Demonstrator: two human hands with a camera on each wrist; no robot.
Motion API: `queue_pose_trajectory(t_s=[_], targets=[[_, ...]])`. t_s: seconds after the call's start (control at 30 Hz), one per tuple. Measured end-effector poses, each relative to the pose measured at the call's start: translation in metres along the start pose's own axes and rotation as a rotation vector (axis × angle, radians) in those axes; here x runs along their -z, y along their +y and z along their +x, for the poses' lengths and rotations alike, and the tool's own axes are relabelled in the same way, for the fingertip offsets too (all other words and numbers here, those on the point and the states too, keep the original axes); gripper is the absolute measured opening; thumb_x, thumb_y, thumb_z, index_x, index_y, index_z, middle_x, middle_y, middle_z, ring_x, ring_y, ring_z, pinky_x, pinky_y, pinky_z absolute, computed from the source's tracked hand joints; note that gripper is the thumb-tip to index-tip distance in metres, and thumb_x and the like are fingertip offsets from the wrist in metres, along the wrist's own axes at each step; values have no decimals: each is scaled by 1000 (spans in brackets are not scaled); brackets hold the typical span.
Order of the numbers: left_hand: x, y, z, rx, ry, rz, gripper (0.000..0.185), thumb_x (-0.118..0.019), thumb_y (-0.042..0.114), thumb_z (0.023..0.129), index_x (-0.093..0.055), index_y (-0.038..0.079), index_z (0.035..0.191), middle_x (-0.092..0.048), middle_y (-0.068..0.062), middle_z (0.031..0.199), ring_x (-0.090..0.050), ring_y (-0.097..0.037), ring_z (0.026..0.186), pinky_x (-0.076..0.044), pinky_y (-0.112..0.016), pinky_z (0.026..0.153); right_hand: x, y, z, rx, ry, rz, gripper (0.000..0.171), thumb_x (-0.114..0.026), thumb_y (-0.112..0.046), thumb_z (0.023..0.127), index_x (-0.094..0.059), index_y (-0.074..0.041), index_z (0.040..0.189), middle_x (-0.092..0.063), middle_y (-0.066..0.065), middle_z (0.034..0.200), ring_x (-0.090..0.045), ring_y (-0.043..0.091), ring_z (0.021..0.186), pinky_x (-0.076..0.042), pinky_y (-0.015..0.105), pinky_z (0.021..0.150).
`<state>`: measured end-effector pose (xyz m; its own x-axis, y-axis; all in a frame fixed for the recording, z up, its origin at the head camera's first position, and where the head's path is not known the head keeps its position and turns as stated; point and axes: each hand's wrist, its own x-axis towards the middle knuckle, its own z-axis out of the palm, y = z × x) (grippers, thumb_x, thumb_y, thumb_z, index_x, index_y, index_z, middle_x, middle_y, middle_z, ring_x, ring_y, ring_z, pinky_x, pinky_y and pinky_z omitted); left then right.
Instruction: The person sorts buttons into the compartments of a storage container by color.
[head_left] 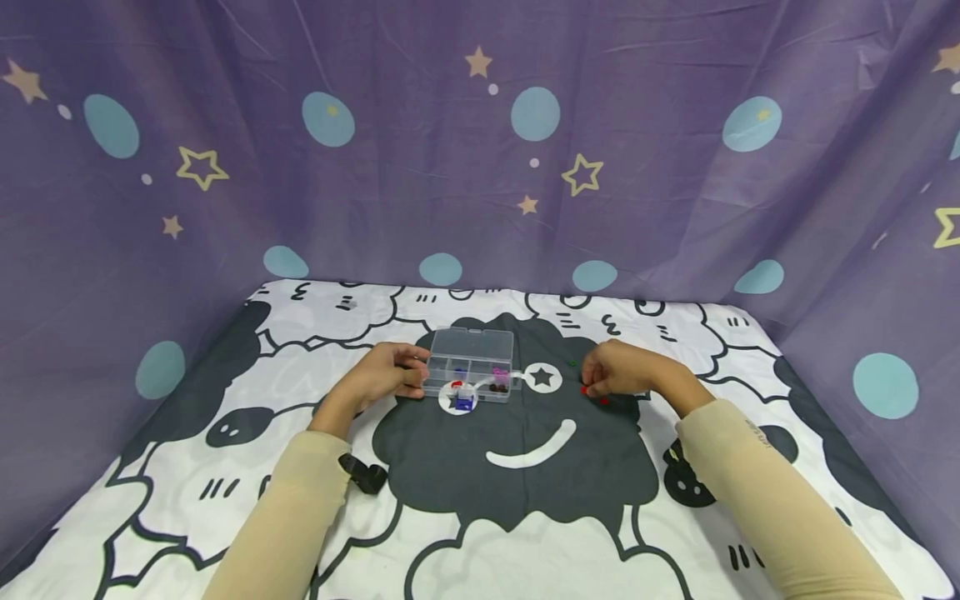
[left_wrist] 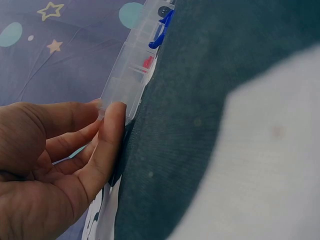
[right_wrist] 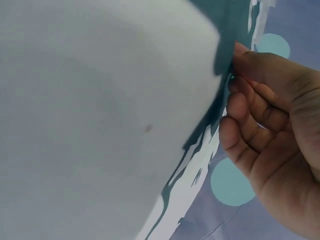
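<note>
Nearest to the camera, two forearms in beige sleeves (head_left: 300, 508) are reaching forward over the cloth (head_left: 525, 533), which is printed with black and white sheep, and a small black object (head_left: 365, 475) is lying on the cloth just beside the left sleeve. Further in, near the middle of the cloth, the left hand (head_left: 384, 377) is resting against the left end of the clear plastic box (head_left: 470, 367); in the left wrist view its thumb (left_wrist: 111, 135) is pressing on the corner of the box and its fingers are lying curled behind the same end, so the hand is holding the box lightly between them. The box is standing open, with its lid leaning up toward the far edge of the cloth, and its compartments are holding small coloured pieces (blue, red, pink and dark ones can be seen). To the right of the box, well apart from it, the right hand (head_left: 621, 371) is lying on the dark sheep face with its fingers curled down, their tips touching the cloth just beside some small red beads (head_left: 592, 394); I cannot tell if it is pinching one. Behind everything, a purple curtain (head_left: 480, 167) with stars and blue dots is hanging along the far edge.
</note>
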<state>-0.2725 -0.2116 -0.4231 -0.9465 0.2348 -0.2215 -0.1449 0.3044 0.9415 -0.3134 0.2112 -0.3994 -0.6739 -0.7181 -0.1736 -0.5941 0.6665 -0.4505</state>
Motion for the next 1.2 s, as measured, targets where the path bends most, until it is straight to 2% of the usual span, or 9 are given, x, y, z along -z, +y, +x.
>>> queue_pose_trajectory(t_s=[0.5, 1.2], targets=[[0, 0, -1, -3, 4, 0, 46, -62, -6, 99, -52, -5, 144, -61, -20, 116, -71, -22, 88, -66, -36, 80, -1, 2, 1, 15, 8, 9, 9, -83, -14, 87, -74, -13, 85, -67, -10, 72, -61, 6, 66, -55, 24, 63], [-1, 4, -2, 18, 8, 0, 45, -62, -5, 99, -53, -3, 144, -61, -21, 116, -71, -23, 89, -66, -37, 81, -2, 5, 2, 45, 26, 50, 9, -78, -8, 90, -74, -12, 84, -66, -8, 71, -59, 6, 63, -54, 23, 59]])
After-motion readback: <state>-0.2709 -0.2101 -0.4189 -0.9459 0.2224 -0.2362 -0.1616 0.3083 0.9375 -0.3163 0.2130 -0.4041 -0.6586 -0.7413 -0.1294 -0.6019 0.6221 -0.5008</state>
